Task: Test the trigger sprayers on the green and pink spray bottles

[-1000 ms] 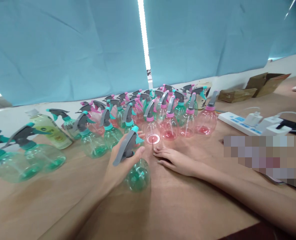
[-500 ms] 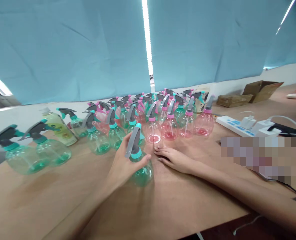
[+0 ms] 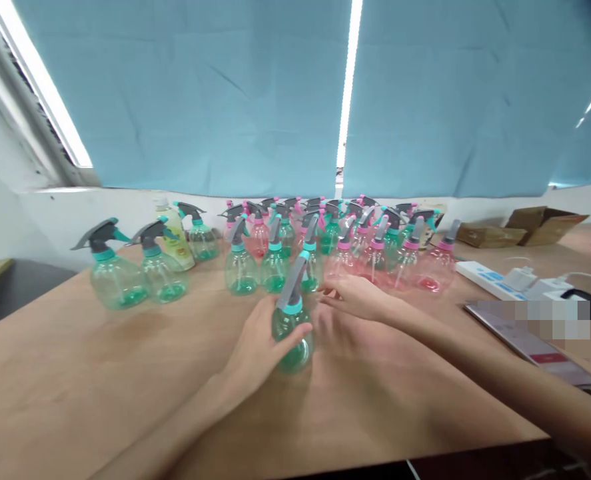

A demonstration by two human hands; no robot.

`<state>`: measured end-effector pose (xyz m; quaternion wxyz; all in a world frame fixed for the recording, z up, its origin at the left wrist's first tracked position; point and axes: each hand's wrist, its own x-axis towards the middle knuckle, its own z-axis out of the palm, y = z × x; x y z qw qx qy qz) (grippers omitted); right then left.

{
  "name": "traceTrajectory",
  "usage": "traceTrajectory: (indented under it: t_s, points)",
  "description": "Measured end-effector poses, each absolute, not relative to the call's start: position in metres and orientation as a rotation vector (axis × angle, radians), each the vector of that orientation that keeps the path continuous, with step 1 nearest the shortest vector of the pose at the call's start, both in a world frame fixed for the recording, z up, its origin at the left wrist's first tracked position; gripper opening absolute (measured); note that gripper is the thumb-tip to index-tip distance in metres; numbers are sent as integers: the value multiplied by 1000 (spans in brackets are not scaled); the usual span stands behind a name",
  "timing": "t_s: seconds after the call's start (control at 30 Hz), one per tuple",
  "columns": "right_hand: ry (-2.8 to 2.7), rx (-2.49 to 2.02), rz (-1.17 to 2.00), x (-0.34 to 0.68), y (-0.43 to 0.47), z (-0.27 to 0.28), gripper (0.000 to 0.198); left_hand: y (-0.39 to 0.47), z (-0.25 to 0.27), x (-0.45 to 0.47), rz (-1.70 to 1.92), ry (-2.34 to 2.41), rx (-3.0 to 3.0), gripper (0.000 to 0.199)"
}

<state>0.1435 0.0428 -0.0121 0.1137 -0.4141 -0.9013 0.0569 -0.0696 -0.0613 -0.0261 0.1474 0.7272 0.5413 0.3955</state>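
Observation:
My left hand point(image 3: 256, 341) is wrapped round a clear green spray bottle point(image 3: 294, 347) with a grey trigger head and turquoise collar, held upright near the middle of the table. To its right, my right hand point(image 3: 359, 297) reaches in with loosely bent fingers apart and nothing visible in them. Its fingertips are in front of the rows, close to another green spray bottle point(image 3: 311, 267) and a pink-collared spray bottle point(image 3: 344, 257). Whether they touch either one, I cannot tell.
Several green and pink spray bottles stand in rows behind my hands. Two green ones point(image 3: 118, 283) are at the left, before a pale green bottle point(image 3: 178, 243). On the right are a power strip point(image 3: 490, 280), a flat device point(image 3: 530, 343) and cardboard boxes point(image 3: 545, 227).
The view has swung left, so everything appears further right. My right hand has lifted from resting on the table and moved toward the bottles. My left hand still holds its spray bottle.

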Motion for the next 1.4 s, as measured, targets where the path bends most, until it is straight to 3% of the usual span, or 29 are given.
traceTrajectory:
  t_s: [0.2,0.3,0.57,0.77,1.1,1.4]
  points:
    - [-2536,-1016,128,65,41,4,30,-66,-26,-163,1388,2028,2003,44]
    - [-2438,-1025,161,24,47,5,41,-58,-24,-203,1424,2212,1894,49]
    - [-2253,-1150,293,-34,67,5,71,-21,-17,-238,1312,2212,1983,45]
    - [-2164,-1242,426,-46,82,0,80,11,-14,-239,1256,2192,2006,40]
    - [-2219,-1311,394,-55,85,-5,59,35,-13,-242,1286,2231,1963,57]
    - [-2377,-1204,347,-37,71,-5,63,23,-16,-239,1333,2222,1994,68]
